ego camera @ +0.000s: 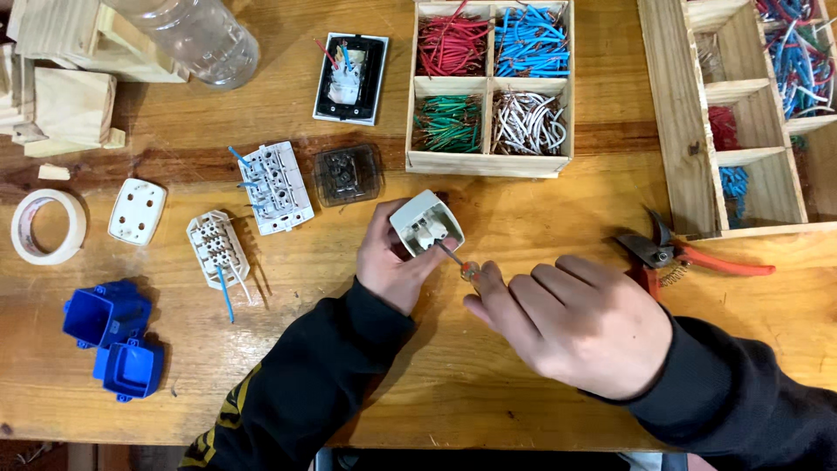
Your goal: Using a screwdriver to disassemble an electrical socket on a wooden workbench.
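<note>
Pinching grip: left hand [392,266] holds a white socket module [425,223] while the right hand [575,318] drives a small screwdriver [458,262] into it.

Left fingers wrap the module's edge and tilt its open back up, just above the wooden table [488,384]; the right fingers close round the screwdriver's handle, its thin shaft reaching into the module's terminals. Just behind the module lies a clear smoky cover [349,174], and beyond that a wooden tray of four compartments [489,163] with red, blue, green and white wire pieces. To the left lie two white terminal blocks with blue wires [275,186] [216,249], a white plug face [137,210], a roll of tape [48,227] and two blue boxes [113,336]. Orange-handled cutters [689,255] rest to the right, near a second wooden tray [676,113].
</note>
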